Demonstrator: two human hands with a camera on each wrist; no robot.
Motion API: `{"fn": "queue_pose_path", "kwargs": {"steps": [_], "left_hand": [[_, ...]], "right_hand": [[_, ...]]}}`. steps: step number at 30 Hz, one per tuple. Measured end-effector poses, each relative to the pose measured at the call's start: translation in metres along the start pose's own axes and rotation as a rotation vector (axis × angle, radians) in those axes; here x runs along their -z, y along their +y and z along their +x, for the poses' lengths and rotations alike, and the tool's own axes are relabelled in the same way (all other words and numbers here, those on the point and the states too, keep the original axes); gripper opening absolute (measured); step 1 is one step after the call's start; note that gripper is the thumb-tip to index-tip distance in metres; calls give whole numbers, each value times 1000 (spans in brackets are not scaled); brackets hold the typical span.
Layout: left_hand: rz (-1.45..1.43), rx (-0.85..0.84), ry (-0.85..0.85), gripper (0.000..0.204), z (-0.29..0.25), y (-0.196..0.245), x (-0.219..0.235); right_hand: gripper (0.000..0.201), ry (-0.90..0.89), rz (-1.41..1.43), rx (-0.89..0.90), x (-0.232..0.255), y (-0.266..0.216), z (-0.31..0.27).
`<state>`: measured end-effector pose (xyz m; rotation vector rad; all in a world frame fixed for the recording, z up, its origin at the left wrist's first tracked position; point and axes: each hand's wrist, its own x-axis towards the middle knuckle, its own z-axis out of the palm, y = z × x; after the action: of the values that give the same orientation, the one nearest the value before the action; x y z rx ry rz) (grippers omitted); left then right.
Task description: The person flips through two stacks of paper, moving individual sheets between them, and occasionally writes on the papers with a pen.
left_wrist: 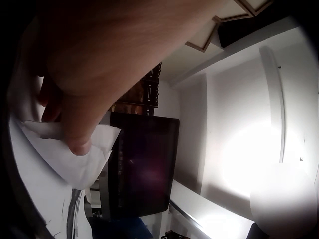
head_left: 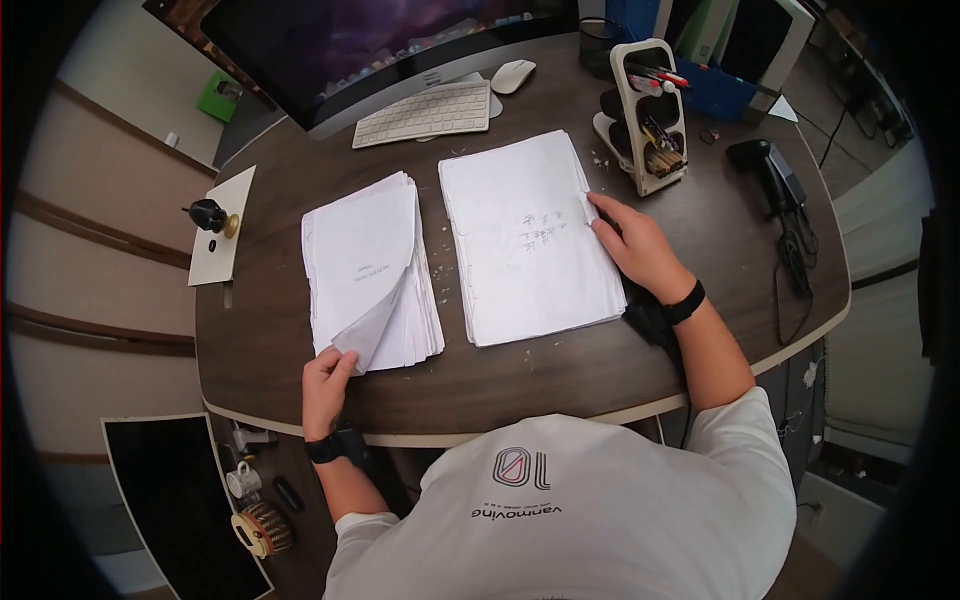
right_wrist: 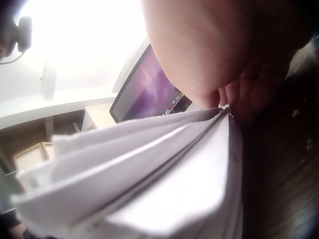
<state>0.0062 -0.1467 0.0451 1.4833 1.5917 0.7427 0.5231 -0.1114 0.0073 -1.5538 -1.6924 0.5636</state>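
Note:
Two stacks of white paper lie side by side on the desk. At the near left corner of the left stack [head_left: 345, 235], my left hand [head_left: 327, 388] pinches the top sheet [head_left: 375, 318], folding its corner up over the pages below. The left wrist view shows the thumb [left_wrist: 79, 142] pressed on this curled paper. The right stack [head_left: 515, 185] bears a few handwritten characters. My right hand [head_left: 645, 250] grips its right edge between thumb and fingers. In the right wrist view the page edges [right_wrist: 149, 149] fan apart and converge at the fingers [right_wrist: 249, 94].
Behind the stacks stand a monitor [head_left: 390, 50], a keyboard [head_left: 423, 113] and a mouse [head_left: 513, 76]. A pen holder [head_left: 622, 120] is at the back right, with a black handheld device [head_left: 775, 175] and cable beyond it. Paper scraps [head_left: 437, 268] dot the desk [head_left: 260, 330].

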Motion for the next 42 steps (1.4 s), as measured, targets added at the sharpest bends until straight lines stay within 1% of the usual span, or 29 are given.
{"fn": "queue_pose_path", "kwargs": {"steps": [2, 3, 4, 5, 6, 7, 8, 9, 10, 12, 13, 15, 16, 19, 20, 22, 23, 25, 28, 34, 42], "left_hand": [[-75, -38, -51, 27, 2, -13, 8], [-70, -41, -53, 27, 6, -38, 18], [-286, -30, -117, 25, 12, -74, 31], [-503, -17, -181, 24, 15, -74, 33], [-499, -19, -184, 24, 14, -75, 30], [-468, -38, 16, 24, 8, -43, 11], [-436, -57, 214, 26, 3, -19, -5], [-245, -149, 312, 30, 2, -12, -11], [-244, -152, 308, 30, 0, 0, -22], [25, -424, 480, 34, -3, 35, -50], [24, -421, 480, 34, -6, 53, -63], [352, -673, 376, 43, -10, 87, -92], [409, -733, 327, 48, -10, 99, -108], [484, -861, 146, 49, -10, 127, -156], [505, -912, 92, 48, -8, 131, -172], [507, -952, 12, 47, -2, 135, -202], [505, -954, 14, 47, 1, 134, -215], [510, -985, -34, 44, 8, 133, -235], [499, -959, -70, 44, 6, 131, -251], [516, -996, -101, 46, 5, 134, -258], [526, -977, -142, 53, 1, 134, -267]], "right_hand": [[43, 3, -7, 2, 0, 3, -1], [43, 4, -6, 18, -1, 5, -1], [43, 5, -4, 35, -1, 5, -1], [43, 9, -2, 34, -1, 4, -1], [43, 4, -5, 32, 0, 3, -1], [43, 2, -10, 28, 0, 2, -1], [43, 11, -11, 25, 1, 2, -1], [43, 9, -11, 27, 1, 2, -1], [43, 4, -11, 30, 1, 1, -1], [43, -2, -19, 21, 1, 0, 0], [43, -9, -29, 14, 1, 0, 0], [42, -9, -26, 18, 2, -1, -1], [42, -4, -20, 23, 2, -1, -1], [42, -3, -31, 29, 3, -1, -1], [42, -1, -33, 28, 1, 1, -1], [40, 54, 4, 91, -2, 4, -1], [40, 56, 2, 92, -2, 4, -1], [39, 54, 10, 88, -1, 2, -1], [38, 61, -6, 94, -2, 4, -1], [37, 48, 17, 77, -3, 4, 0], [35, 52, 20, 63, -3, 6, 1]]}}
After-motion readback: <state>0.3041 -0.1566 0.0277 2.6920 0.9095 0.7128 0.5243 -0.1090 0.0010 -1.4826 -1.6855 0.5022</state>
